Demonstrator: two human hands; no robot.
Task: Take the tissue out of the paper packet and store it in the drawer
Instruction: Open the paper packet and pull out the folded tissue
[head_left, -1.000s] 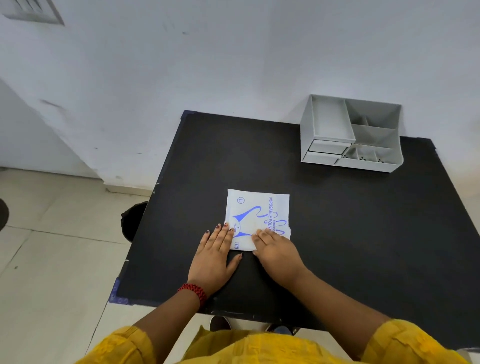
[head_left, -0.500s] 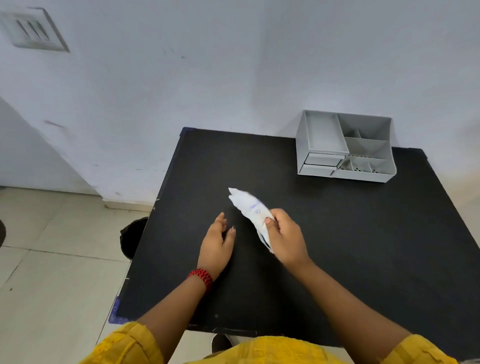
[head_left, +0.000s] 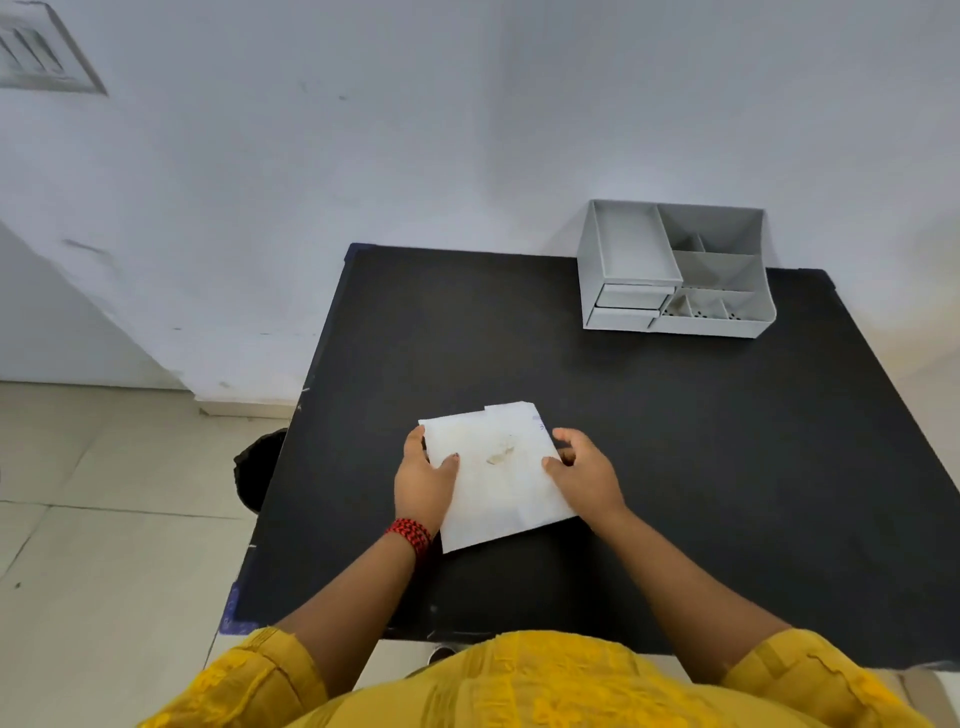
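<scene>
A white paper packet (head_left: 496, 475) is held just over the black table (head_left: 727, 441), its plain back side up with a faint brown smudge in the middle. My left hand (head_left: 423, 480) grips its left edge, thumb on top. My right hand (head_left: 584, 475) holds its right edge with fingers curled. A flap or inner sheet sticks out at the far edge, with a bit of blue print at the corner. The grey desk organiser (head_left: 675, 270) stands at the table's back right; its two small drawers (head_left: 631, 306) are closed. No tissue is visible.
The table's back edge meets a white wall. A dark round object (head_left: 260, 467) sits on the tiled floor by the table's left edge. The organiser's open compartments face upward.
The packet lay printed side up under both hands, then my right hand lifted and turned it. Now it is flipped, plain side up, with both hands on its sides.
</scene>
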